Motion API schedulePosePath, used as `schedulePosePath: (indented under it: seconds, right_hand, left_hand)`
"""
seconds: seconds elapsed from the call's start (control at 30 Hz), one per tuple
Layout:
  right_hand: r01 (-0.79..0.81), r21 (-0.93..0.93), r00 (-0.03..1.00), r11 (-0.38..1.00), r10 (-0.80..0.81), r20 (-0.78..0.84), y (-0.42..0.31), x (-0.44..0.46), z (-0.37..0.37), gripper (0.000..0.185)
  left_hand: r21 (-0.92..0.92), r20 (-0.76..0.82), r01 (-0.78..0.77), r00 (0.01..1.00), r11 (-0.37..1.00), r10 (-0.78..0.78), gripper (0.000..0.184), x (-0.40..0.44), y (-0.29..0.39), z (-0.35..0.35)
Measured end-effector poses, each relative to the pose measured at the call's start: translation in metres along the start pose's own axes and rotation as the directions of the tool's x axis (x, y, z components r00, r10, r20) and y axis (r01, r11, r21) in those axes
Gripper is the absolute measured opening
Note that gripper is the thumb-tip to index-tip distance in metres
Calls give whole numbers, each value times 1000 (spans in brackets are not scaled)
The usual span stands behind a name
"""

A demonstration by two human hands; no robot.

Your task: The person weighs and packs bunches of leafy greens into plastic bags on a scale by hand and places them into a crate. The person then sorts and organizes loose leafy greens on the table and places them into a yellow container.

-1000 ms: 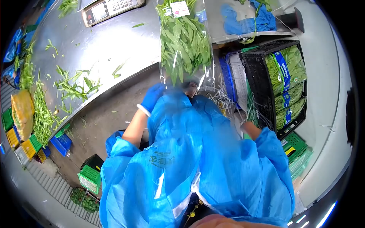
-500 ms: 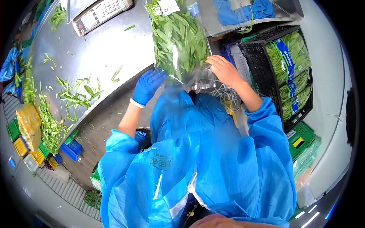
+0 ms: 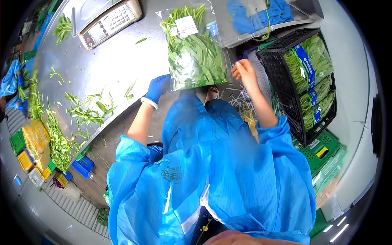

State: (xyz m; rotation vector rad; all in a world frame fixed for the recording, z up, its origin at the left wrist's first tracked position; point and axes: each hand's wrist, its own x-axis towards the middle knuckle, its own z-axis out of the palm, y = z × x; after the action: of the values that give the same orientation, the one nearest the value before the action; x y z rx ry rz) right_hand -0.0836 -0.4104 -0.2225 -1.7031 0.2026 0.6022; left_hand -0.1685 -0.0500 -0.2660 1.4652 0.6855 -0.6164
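Head view shows the two hands well apart, one on either side of a clear bag of leafy greens (image 3: 200, 61). The bag lies label (image 3: 186, 27) up on the metal tabletop (image 3: 98, 61), its lower end jutting past the edge towards the person. The blue-gloved left hand (image 3: 158, 87) is at the bag's lower left corner; whether its fingers pinch the plastic, I cannot tell. The bare right hand (image 3: 246, 75), fingers bent, is just beside the lower right edge, its grip also unclear. Loose leaves (image 3: 92, 110) and a scale (image 3: 110, 23) sit to the left; to the right, a tilted black crate (image 3: 281, 92) holds banded greens (image 3: 306, 65).
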Motion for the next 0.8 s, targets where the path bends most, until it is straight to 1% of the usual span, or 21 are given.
schedulePosePath:
  seconds: [0.03,0.07,0.1,0.13,0.17,0.2,0.23,0.33,0.37,0.4,0.43,0.47,0.5,0.53,0.57,0.63,0.67,0.7,0.73,0.77,0.8]
  right_hand:
    - [166,56,956,985,-146,-256,-11,-10,3,19]
    - [231,153,950,961,-188,-249,-30,-21,10,18]
    - [213,170,973,962,-194,-124,-41,-29,23,19]
    - [53,206,992,977,-74,98,-54,-36,39,22]
    - [-32,246,915,969,-70,397,-49,-30,51,27]
    - [-152,363,827,919,-83,556,-60,-28,70,35]
    - [-255,433,816,865,-48,576,-64,-18,80,38]
    - [-132,636,979,760,0,203,-26,44,58,39]
    - [32,536,999,844,-37,-2,-26,47,47,44]
    - [153,211,984,965,-131,-117,-19,47,37,48]
    - [224,-147,949,963,-250,-193,-21,41,33,52]
    - [353,-416,888,838,-439,-133,-23,29,29,57]
    - [441,-643,806,626,-592,-23,-36,9,28,61]
    - [531,-669,781,520,-608,146,-46,-6,31,64]
    - [591,-722,736,360,-608,299,-40,-13,37,68]
    - [678,-728,617,103,-618,487,-30,-15,53,60]
    - [668,-737,621,103,-623,476,-24,-9,55,60]
    - [650,-759,580,-19,-633,513,-23,-1,57,54]
    - [619,-773,541,-140,-636,549,-24,5,58,48]
    - [600,-788,549,-138,-645,531,-26,9,57,48]
    - [650,-759,564,-27,-652,506,-40,10,56,46]
  left_hand:
    - [18,12,-17,1000,1000,17,32,-1,0,-3]
    - [38,23,-34,999,999,33,33,-1,-1,-5]
    - [38,23,-30,999,999,29,33,-1,-3,-4]
    - [14,19,-30,999,999,30,33,-1,-4,-4]
    - [-9,16,-33,999,999,33,34,0,-3,-5]
    - [-3,19,-34,999,999,34,34,0,1,-3]
    - [-19,15,-6,1000,1000,7,34,-2,6,0]
    - [21,-19,90,996,996,-90,32,-8,23,4]
    - [68,-46,152,988,986,-149,32,-6,30,3]
    - [186,-104,168,983,968,-151,32,-1,25,-1]
    - [188,-102,166,984,968,-149,32,-1,21,-4]
    - [242,-184,3,982,970,43,32,-2,17,-6]
    - [309,-249,-156,939,938,238,31,2,15,-9]
    - [124,-264,-166,945,978,193,30,11,12,-13]
    - [128,-255,-170,947,977,198,30,11,26,-12]
    - [-166,-11,87,996,982,-90,38,6,64,-6]
    - [2,17,90,996,996,-90,43,32,44,-18]
    - [13,26,84,996,996,-84,43,35,53,-19]
    - [9,173,64,983,998,-64,44,39,62,-21]
    - [7,321,42,946,999,-42,45,44,74,-22]
    - [-71,358,132,929,989,-98,44,41,90,-20]
